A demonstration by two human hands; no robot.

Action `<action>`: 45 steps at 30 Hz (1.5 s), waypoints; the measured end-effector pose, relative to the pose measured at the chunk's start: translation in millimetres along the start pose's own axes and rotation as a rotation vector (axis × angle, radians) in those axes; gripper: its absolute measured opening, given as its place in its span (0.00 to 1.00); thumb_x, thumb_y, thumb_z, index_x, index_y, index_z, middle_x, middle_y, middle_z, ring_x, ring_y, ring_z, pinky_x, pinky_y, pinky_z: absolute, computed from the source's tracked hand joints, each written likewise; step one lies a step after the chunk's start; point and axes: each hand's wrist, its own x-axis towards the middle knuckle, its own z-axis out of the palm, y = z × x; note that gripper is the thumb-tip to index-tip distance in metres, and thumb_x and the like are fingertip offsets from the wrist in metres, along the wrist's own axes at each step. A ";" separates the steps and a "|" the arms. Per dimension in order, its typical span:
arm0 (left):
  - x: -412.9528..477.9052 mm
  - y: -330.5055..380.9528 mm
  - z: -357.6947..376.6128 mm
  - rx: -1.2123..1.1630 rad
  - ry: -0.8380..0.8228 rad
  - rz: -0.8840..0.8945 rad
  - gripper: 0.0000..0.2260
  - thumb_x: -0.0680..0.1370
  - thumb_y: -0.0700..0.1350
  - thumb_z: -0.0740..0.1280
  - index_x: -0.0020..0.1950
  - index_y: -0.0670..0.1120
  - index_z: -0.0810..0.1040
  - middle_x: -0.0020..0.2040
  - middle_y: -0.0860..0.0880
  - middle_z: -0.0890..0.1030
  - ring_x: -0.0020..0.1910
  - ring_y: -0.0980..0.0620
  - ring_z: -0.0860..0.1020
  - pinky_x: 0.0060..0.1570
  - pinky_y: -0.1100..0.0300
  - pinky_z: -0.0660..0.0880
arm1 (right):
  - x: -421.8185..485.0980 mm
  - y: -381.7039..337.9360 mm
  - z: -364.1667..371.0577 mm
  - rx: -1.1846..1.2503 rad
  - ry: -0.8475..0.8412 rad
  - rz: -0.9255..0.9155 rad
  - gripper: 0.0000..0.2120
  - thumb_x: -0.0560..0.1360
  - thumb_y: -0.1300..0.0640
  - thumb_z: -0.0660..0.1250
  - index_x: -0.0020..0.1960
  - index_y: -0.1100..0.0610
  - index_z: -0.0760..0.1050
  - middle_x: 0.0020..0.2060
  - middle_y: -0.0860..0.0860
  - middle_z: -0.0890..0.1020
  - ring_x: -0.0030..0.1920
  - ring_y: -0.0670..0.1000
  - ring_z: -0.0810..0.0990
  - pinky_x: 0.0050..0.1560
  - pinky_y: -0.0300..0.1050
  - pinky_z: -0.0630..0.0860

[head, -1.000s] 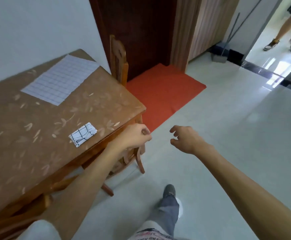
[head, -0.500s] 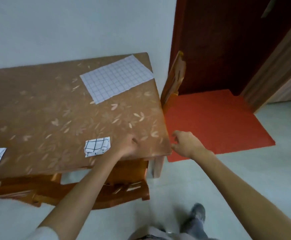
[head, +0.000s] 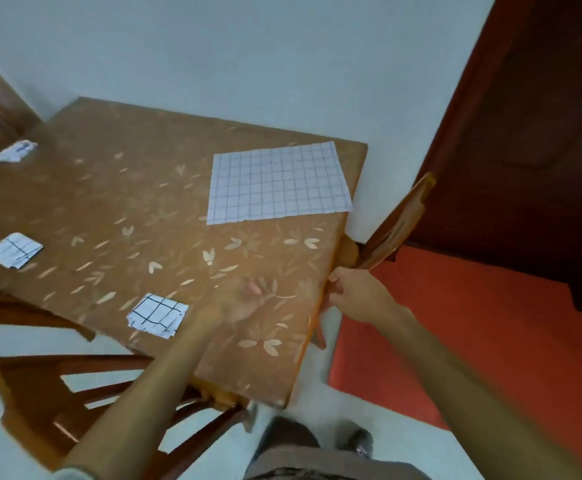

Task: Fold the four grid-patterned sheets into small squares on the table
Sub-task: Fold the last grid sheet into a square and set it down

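Grid-patterned sheets all lie on the table, none in either hand. The left hand [head: 248, 301] hovers over the table's near right part, smeared by motion blur, so I cannot tell how its fingers lie. The right hand [head: 358, 296] sits apart from it at the table's right edge, fingers loosely curled, thumb and fingertips just at the rim, holding nothing.

Just left of the left hand lies a folded square [head: 158, 315] – white paper with bold dark lines, its layered edges slightly ragged. Further left rests a second folded square [head: 14, 250], and at the far left corner a third folded piece [head: 16, 151], too blurred to read. One unfolded sheet [head: 279, 181] lies flat at the far right corner – a large white rectangle ruled with a thin grid.

The table [head: 144, 202] carries a smooth brown surface printed with pale leaf shapes. A wooden chair [head: 75, 393] stands tucked under its near side, another chair back [head: 396, 220] leans at the right edge. Beyond are a red floor mat [head: 455, 323], a dark wooden door [head: 524, 133] and a plain pale wall [head: 213, 46].
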 end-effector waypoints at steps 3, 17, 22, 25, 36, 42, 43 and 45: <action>15.4 18.3 0.5 -0.092 0.026 -0.102 0.06 0.80 0.45 0.66 0.47 0.48 0.82 0.47 0.53 0.80 0.47 0.52 0.79 0.45 0.62 0.75 | 29.7 15.9 -21.9 0.010 -0.016 -0.044 0.13 0.74 0.55 0.63 0.57 0.57 0.76 0.48 0.53 0.83 0.51 0.56 0.81 0.51 0.53 0.79; 195.3 60.1 -5.7 -0.055 0.035 -0.127 0.10 0.82 0.49 0.63 0.43 0.48 0.78 0.40 0.53 0.79 0.43 0.55 0.79 0.45 0.67 0.75 | 216.7 67.2 -69.3 0.054 -0.100 0.079 0.13 0.76 0.56 0.63 0.58 0.59 0.77 0.52 0.55 0.83 0.51 0.56 0.81 0.53 0.56 0.80; 258.1 98.5 -9.2 -0.100 0.017 -0.075 0.13 0.83 0.50 0.59 0.41 0.50 0.74 0.34 0.55 0.75 0.35 0.56 0.77 0.42 0.67 0.71 | 270.7 83.3 -80.3 0.045 -0.141 0.138 0.14 0.75 0.57 0.61 0.60 0.56 0.76 0.56 0.54 0.81 0.57 0.57 0.78 0.56 0.54 0.77; 288.2 115.5 2.6 -0.108 -0.006 -0.043 0.11 0.83 0.50 0.60 0.59 0.48 0.78 0.52 0.50 0.83 0.51 0.52 0.82 0.59 0.52 0.76 | 295.9 98.7 -82.4 0.071 -0.158 0.159 0.20 0.76 0.59 0.60 0.67 0.55 0.73 0.60 0.56 0.79 0.61 0.58 0.77 0.60 0.54 0.76; 380.0 185.8 79.4 0.216 0.109 -0.037 0.31 0.76 0.57 0.68 0.77 0.50 0.64 0.77 0.40 0.63 0.72 0.39 0.66 0.70 0.46 0.64 | 368.5 157.1 -104.3 -0.002 -0.250 0.018 0.28 0.78 0.66 0.57 0.77 0.53 0.62 0.62 0.58 0.77 0.60 0.59 0.77 0.58 0.56 0.76; 388.1 186.8 93.3 0.259 0.183 -0.125 0.21 0.64 0.51 0.79 0.55 0.50 0.80 0.54 0.43 0.79 0.48 0.42 0.78 0.43 0.50 0.77 | 404.0 185.2 -119.7 -0.049 -0.344 -0.093 0.34 0.74 0.70 0.57 0.78 0.52 0.59 0.58 0.60 0.77 0.56 0.61 0.78 0.53 0.59 0.78; 386.7 184.1 92.0 0.225 0.195 -0.115 0.16 0.66 0.49 0.78 0.52 0.49 0.81 0.52 0.44 0.79 0.48 0.42 0.79 0.43 0.50 0.77 | 411.0 188.7 -121.2 -0.053 -0.333 -0.113 0.33 0.74 0.70 0.57 0.77 0.52 0.58 0.57 0.60 0.77 0.54 0.61 0.78 0.51 0.60 0.79; 377.5 176.6 90.2 0.103 0.265 -0.050 0.06 0.72 0.48 0.73 0.45 0.47 0.82 0.50 0.46 0.80 0.48 0.42 0.79 0.43 0.51 0.78 | 424.4 191.6 -122.4 -0.043 -0.292 -0.129 0.31 0.75 0.68 0.58 0.77 0.54 0.58 0.54 0.60 0.77 0.52 0.61 0.78 0.47 0.57 0.79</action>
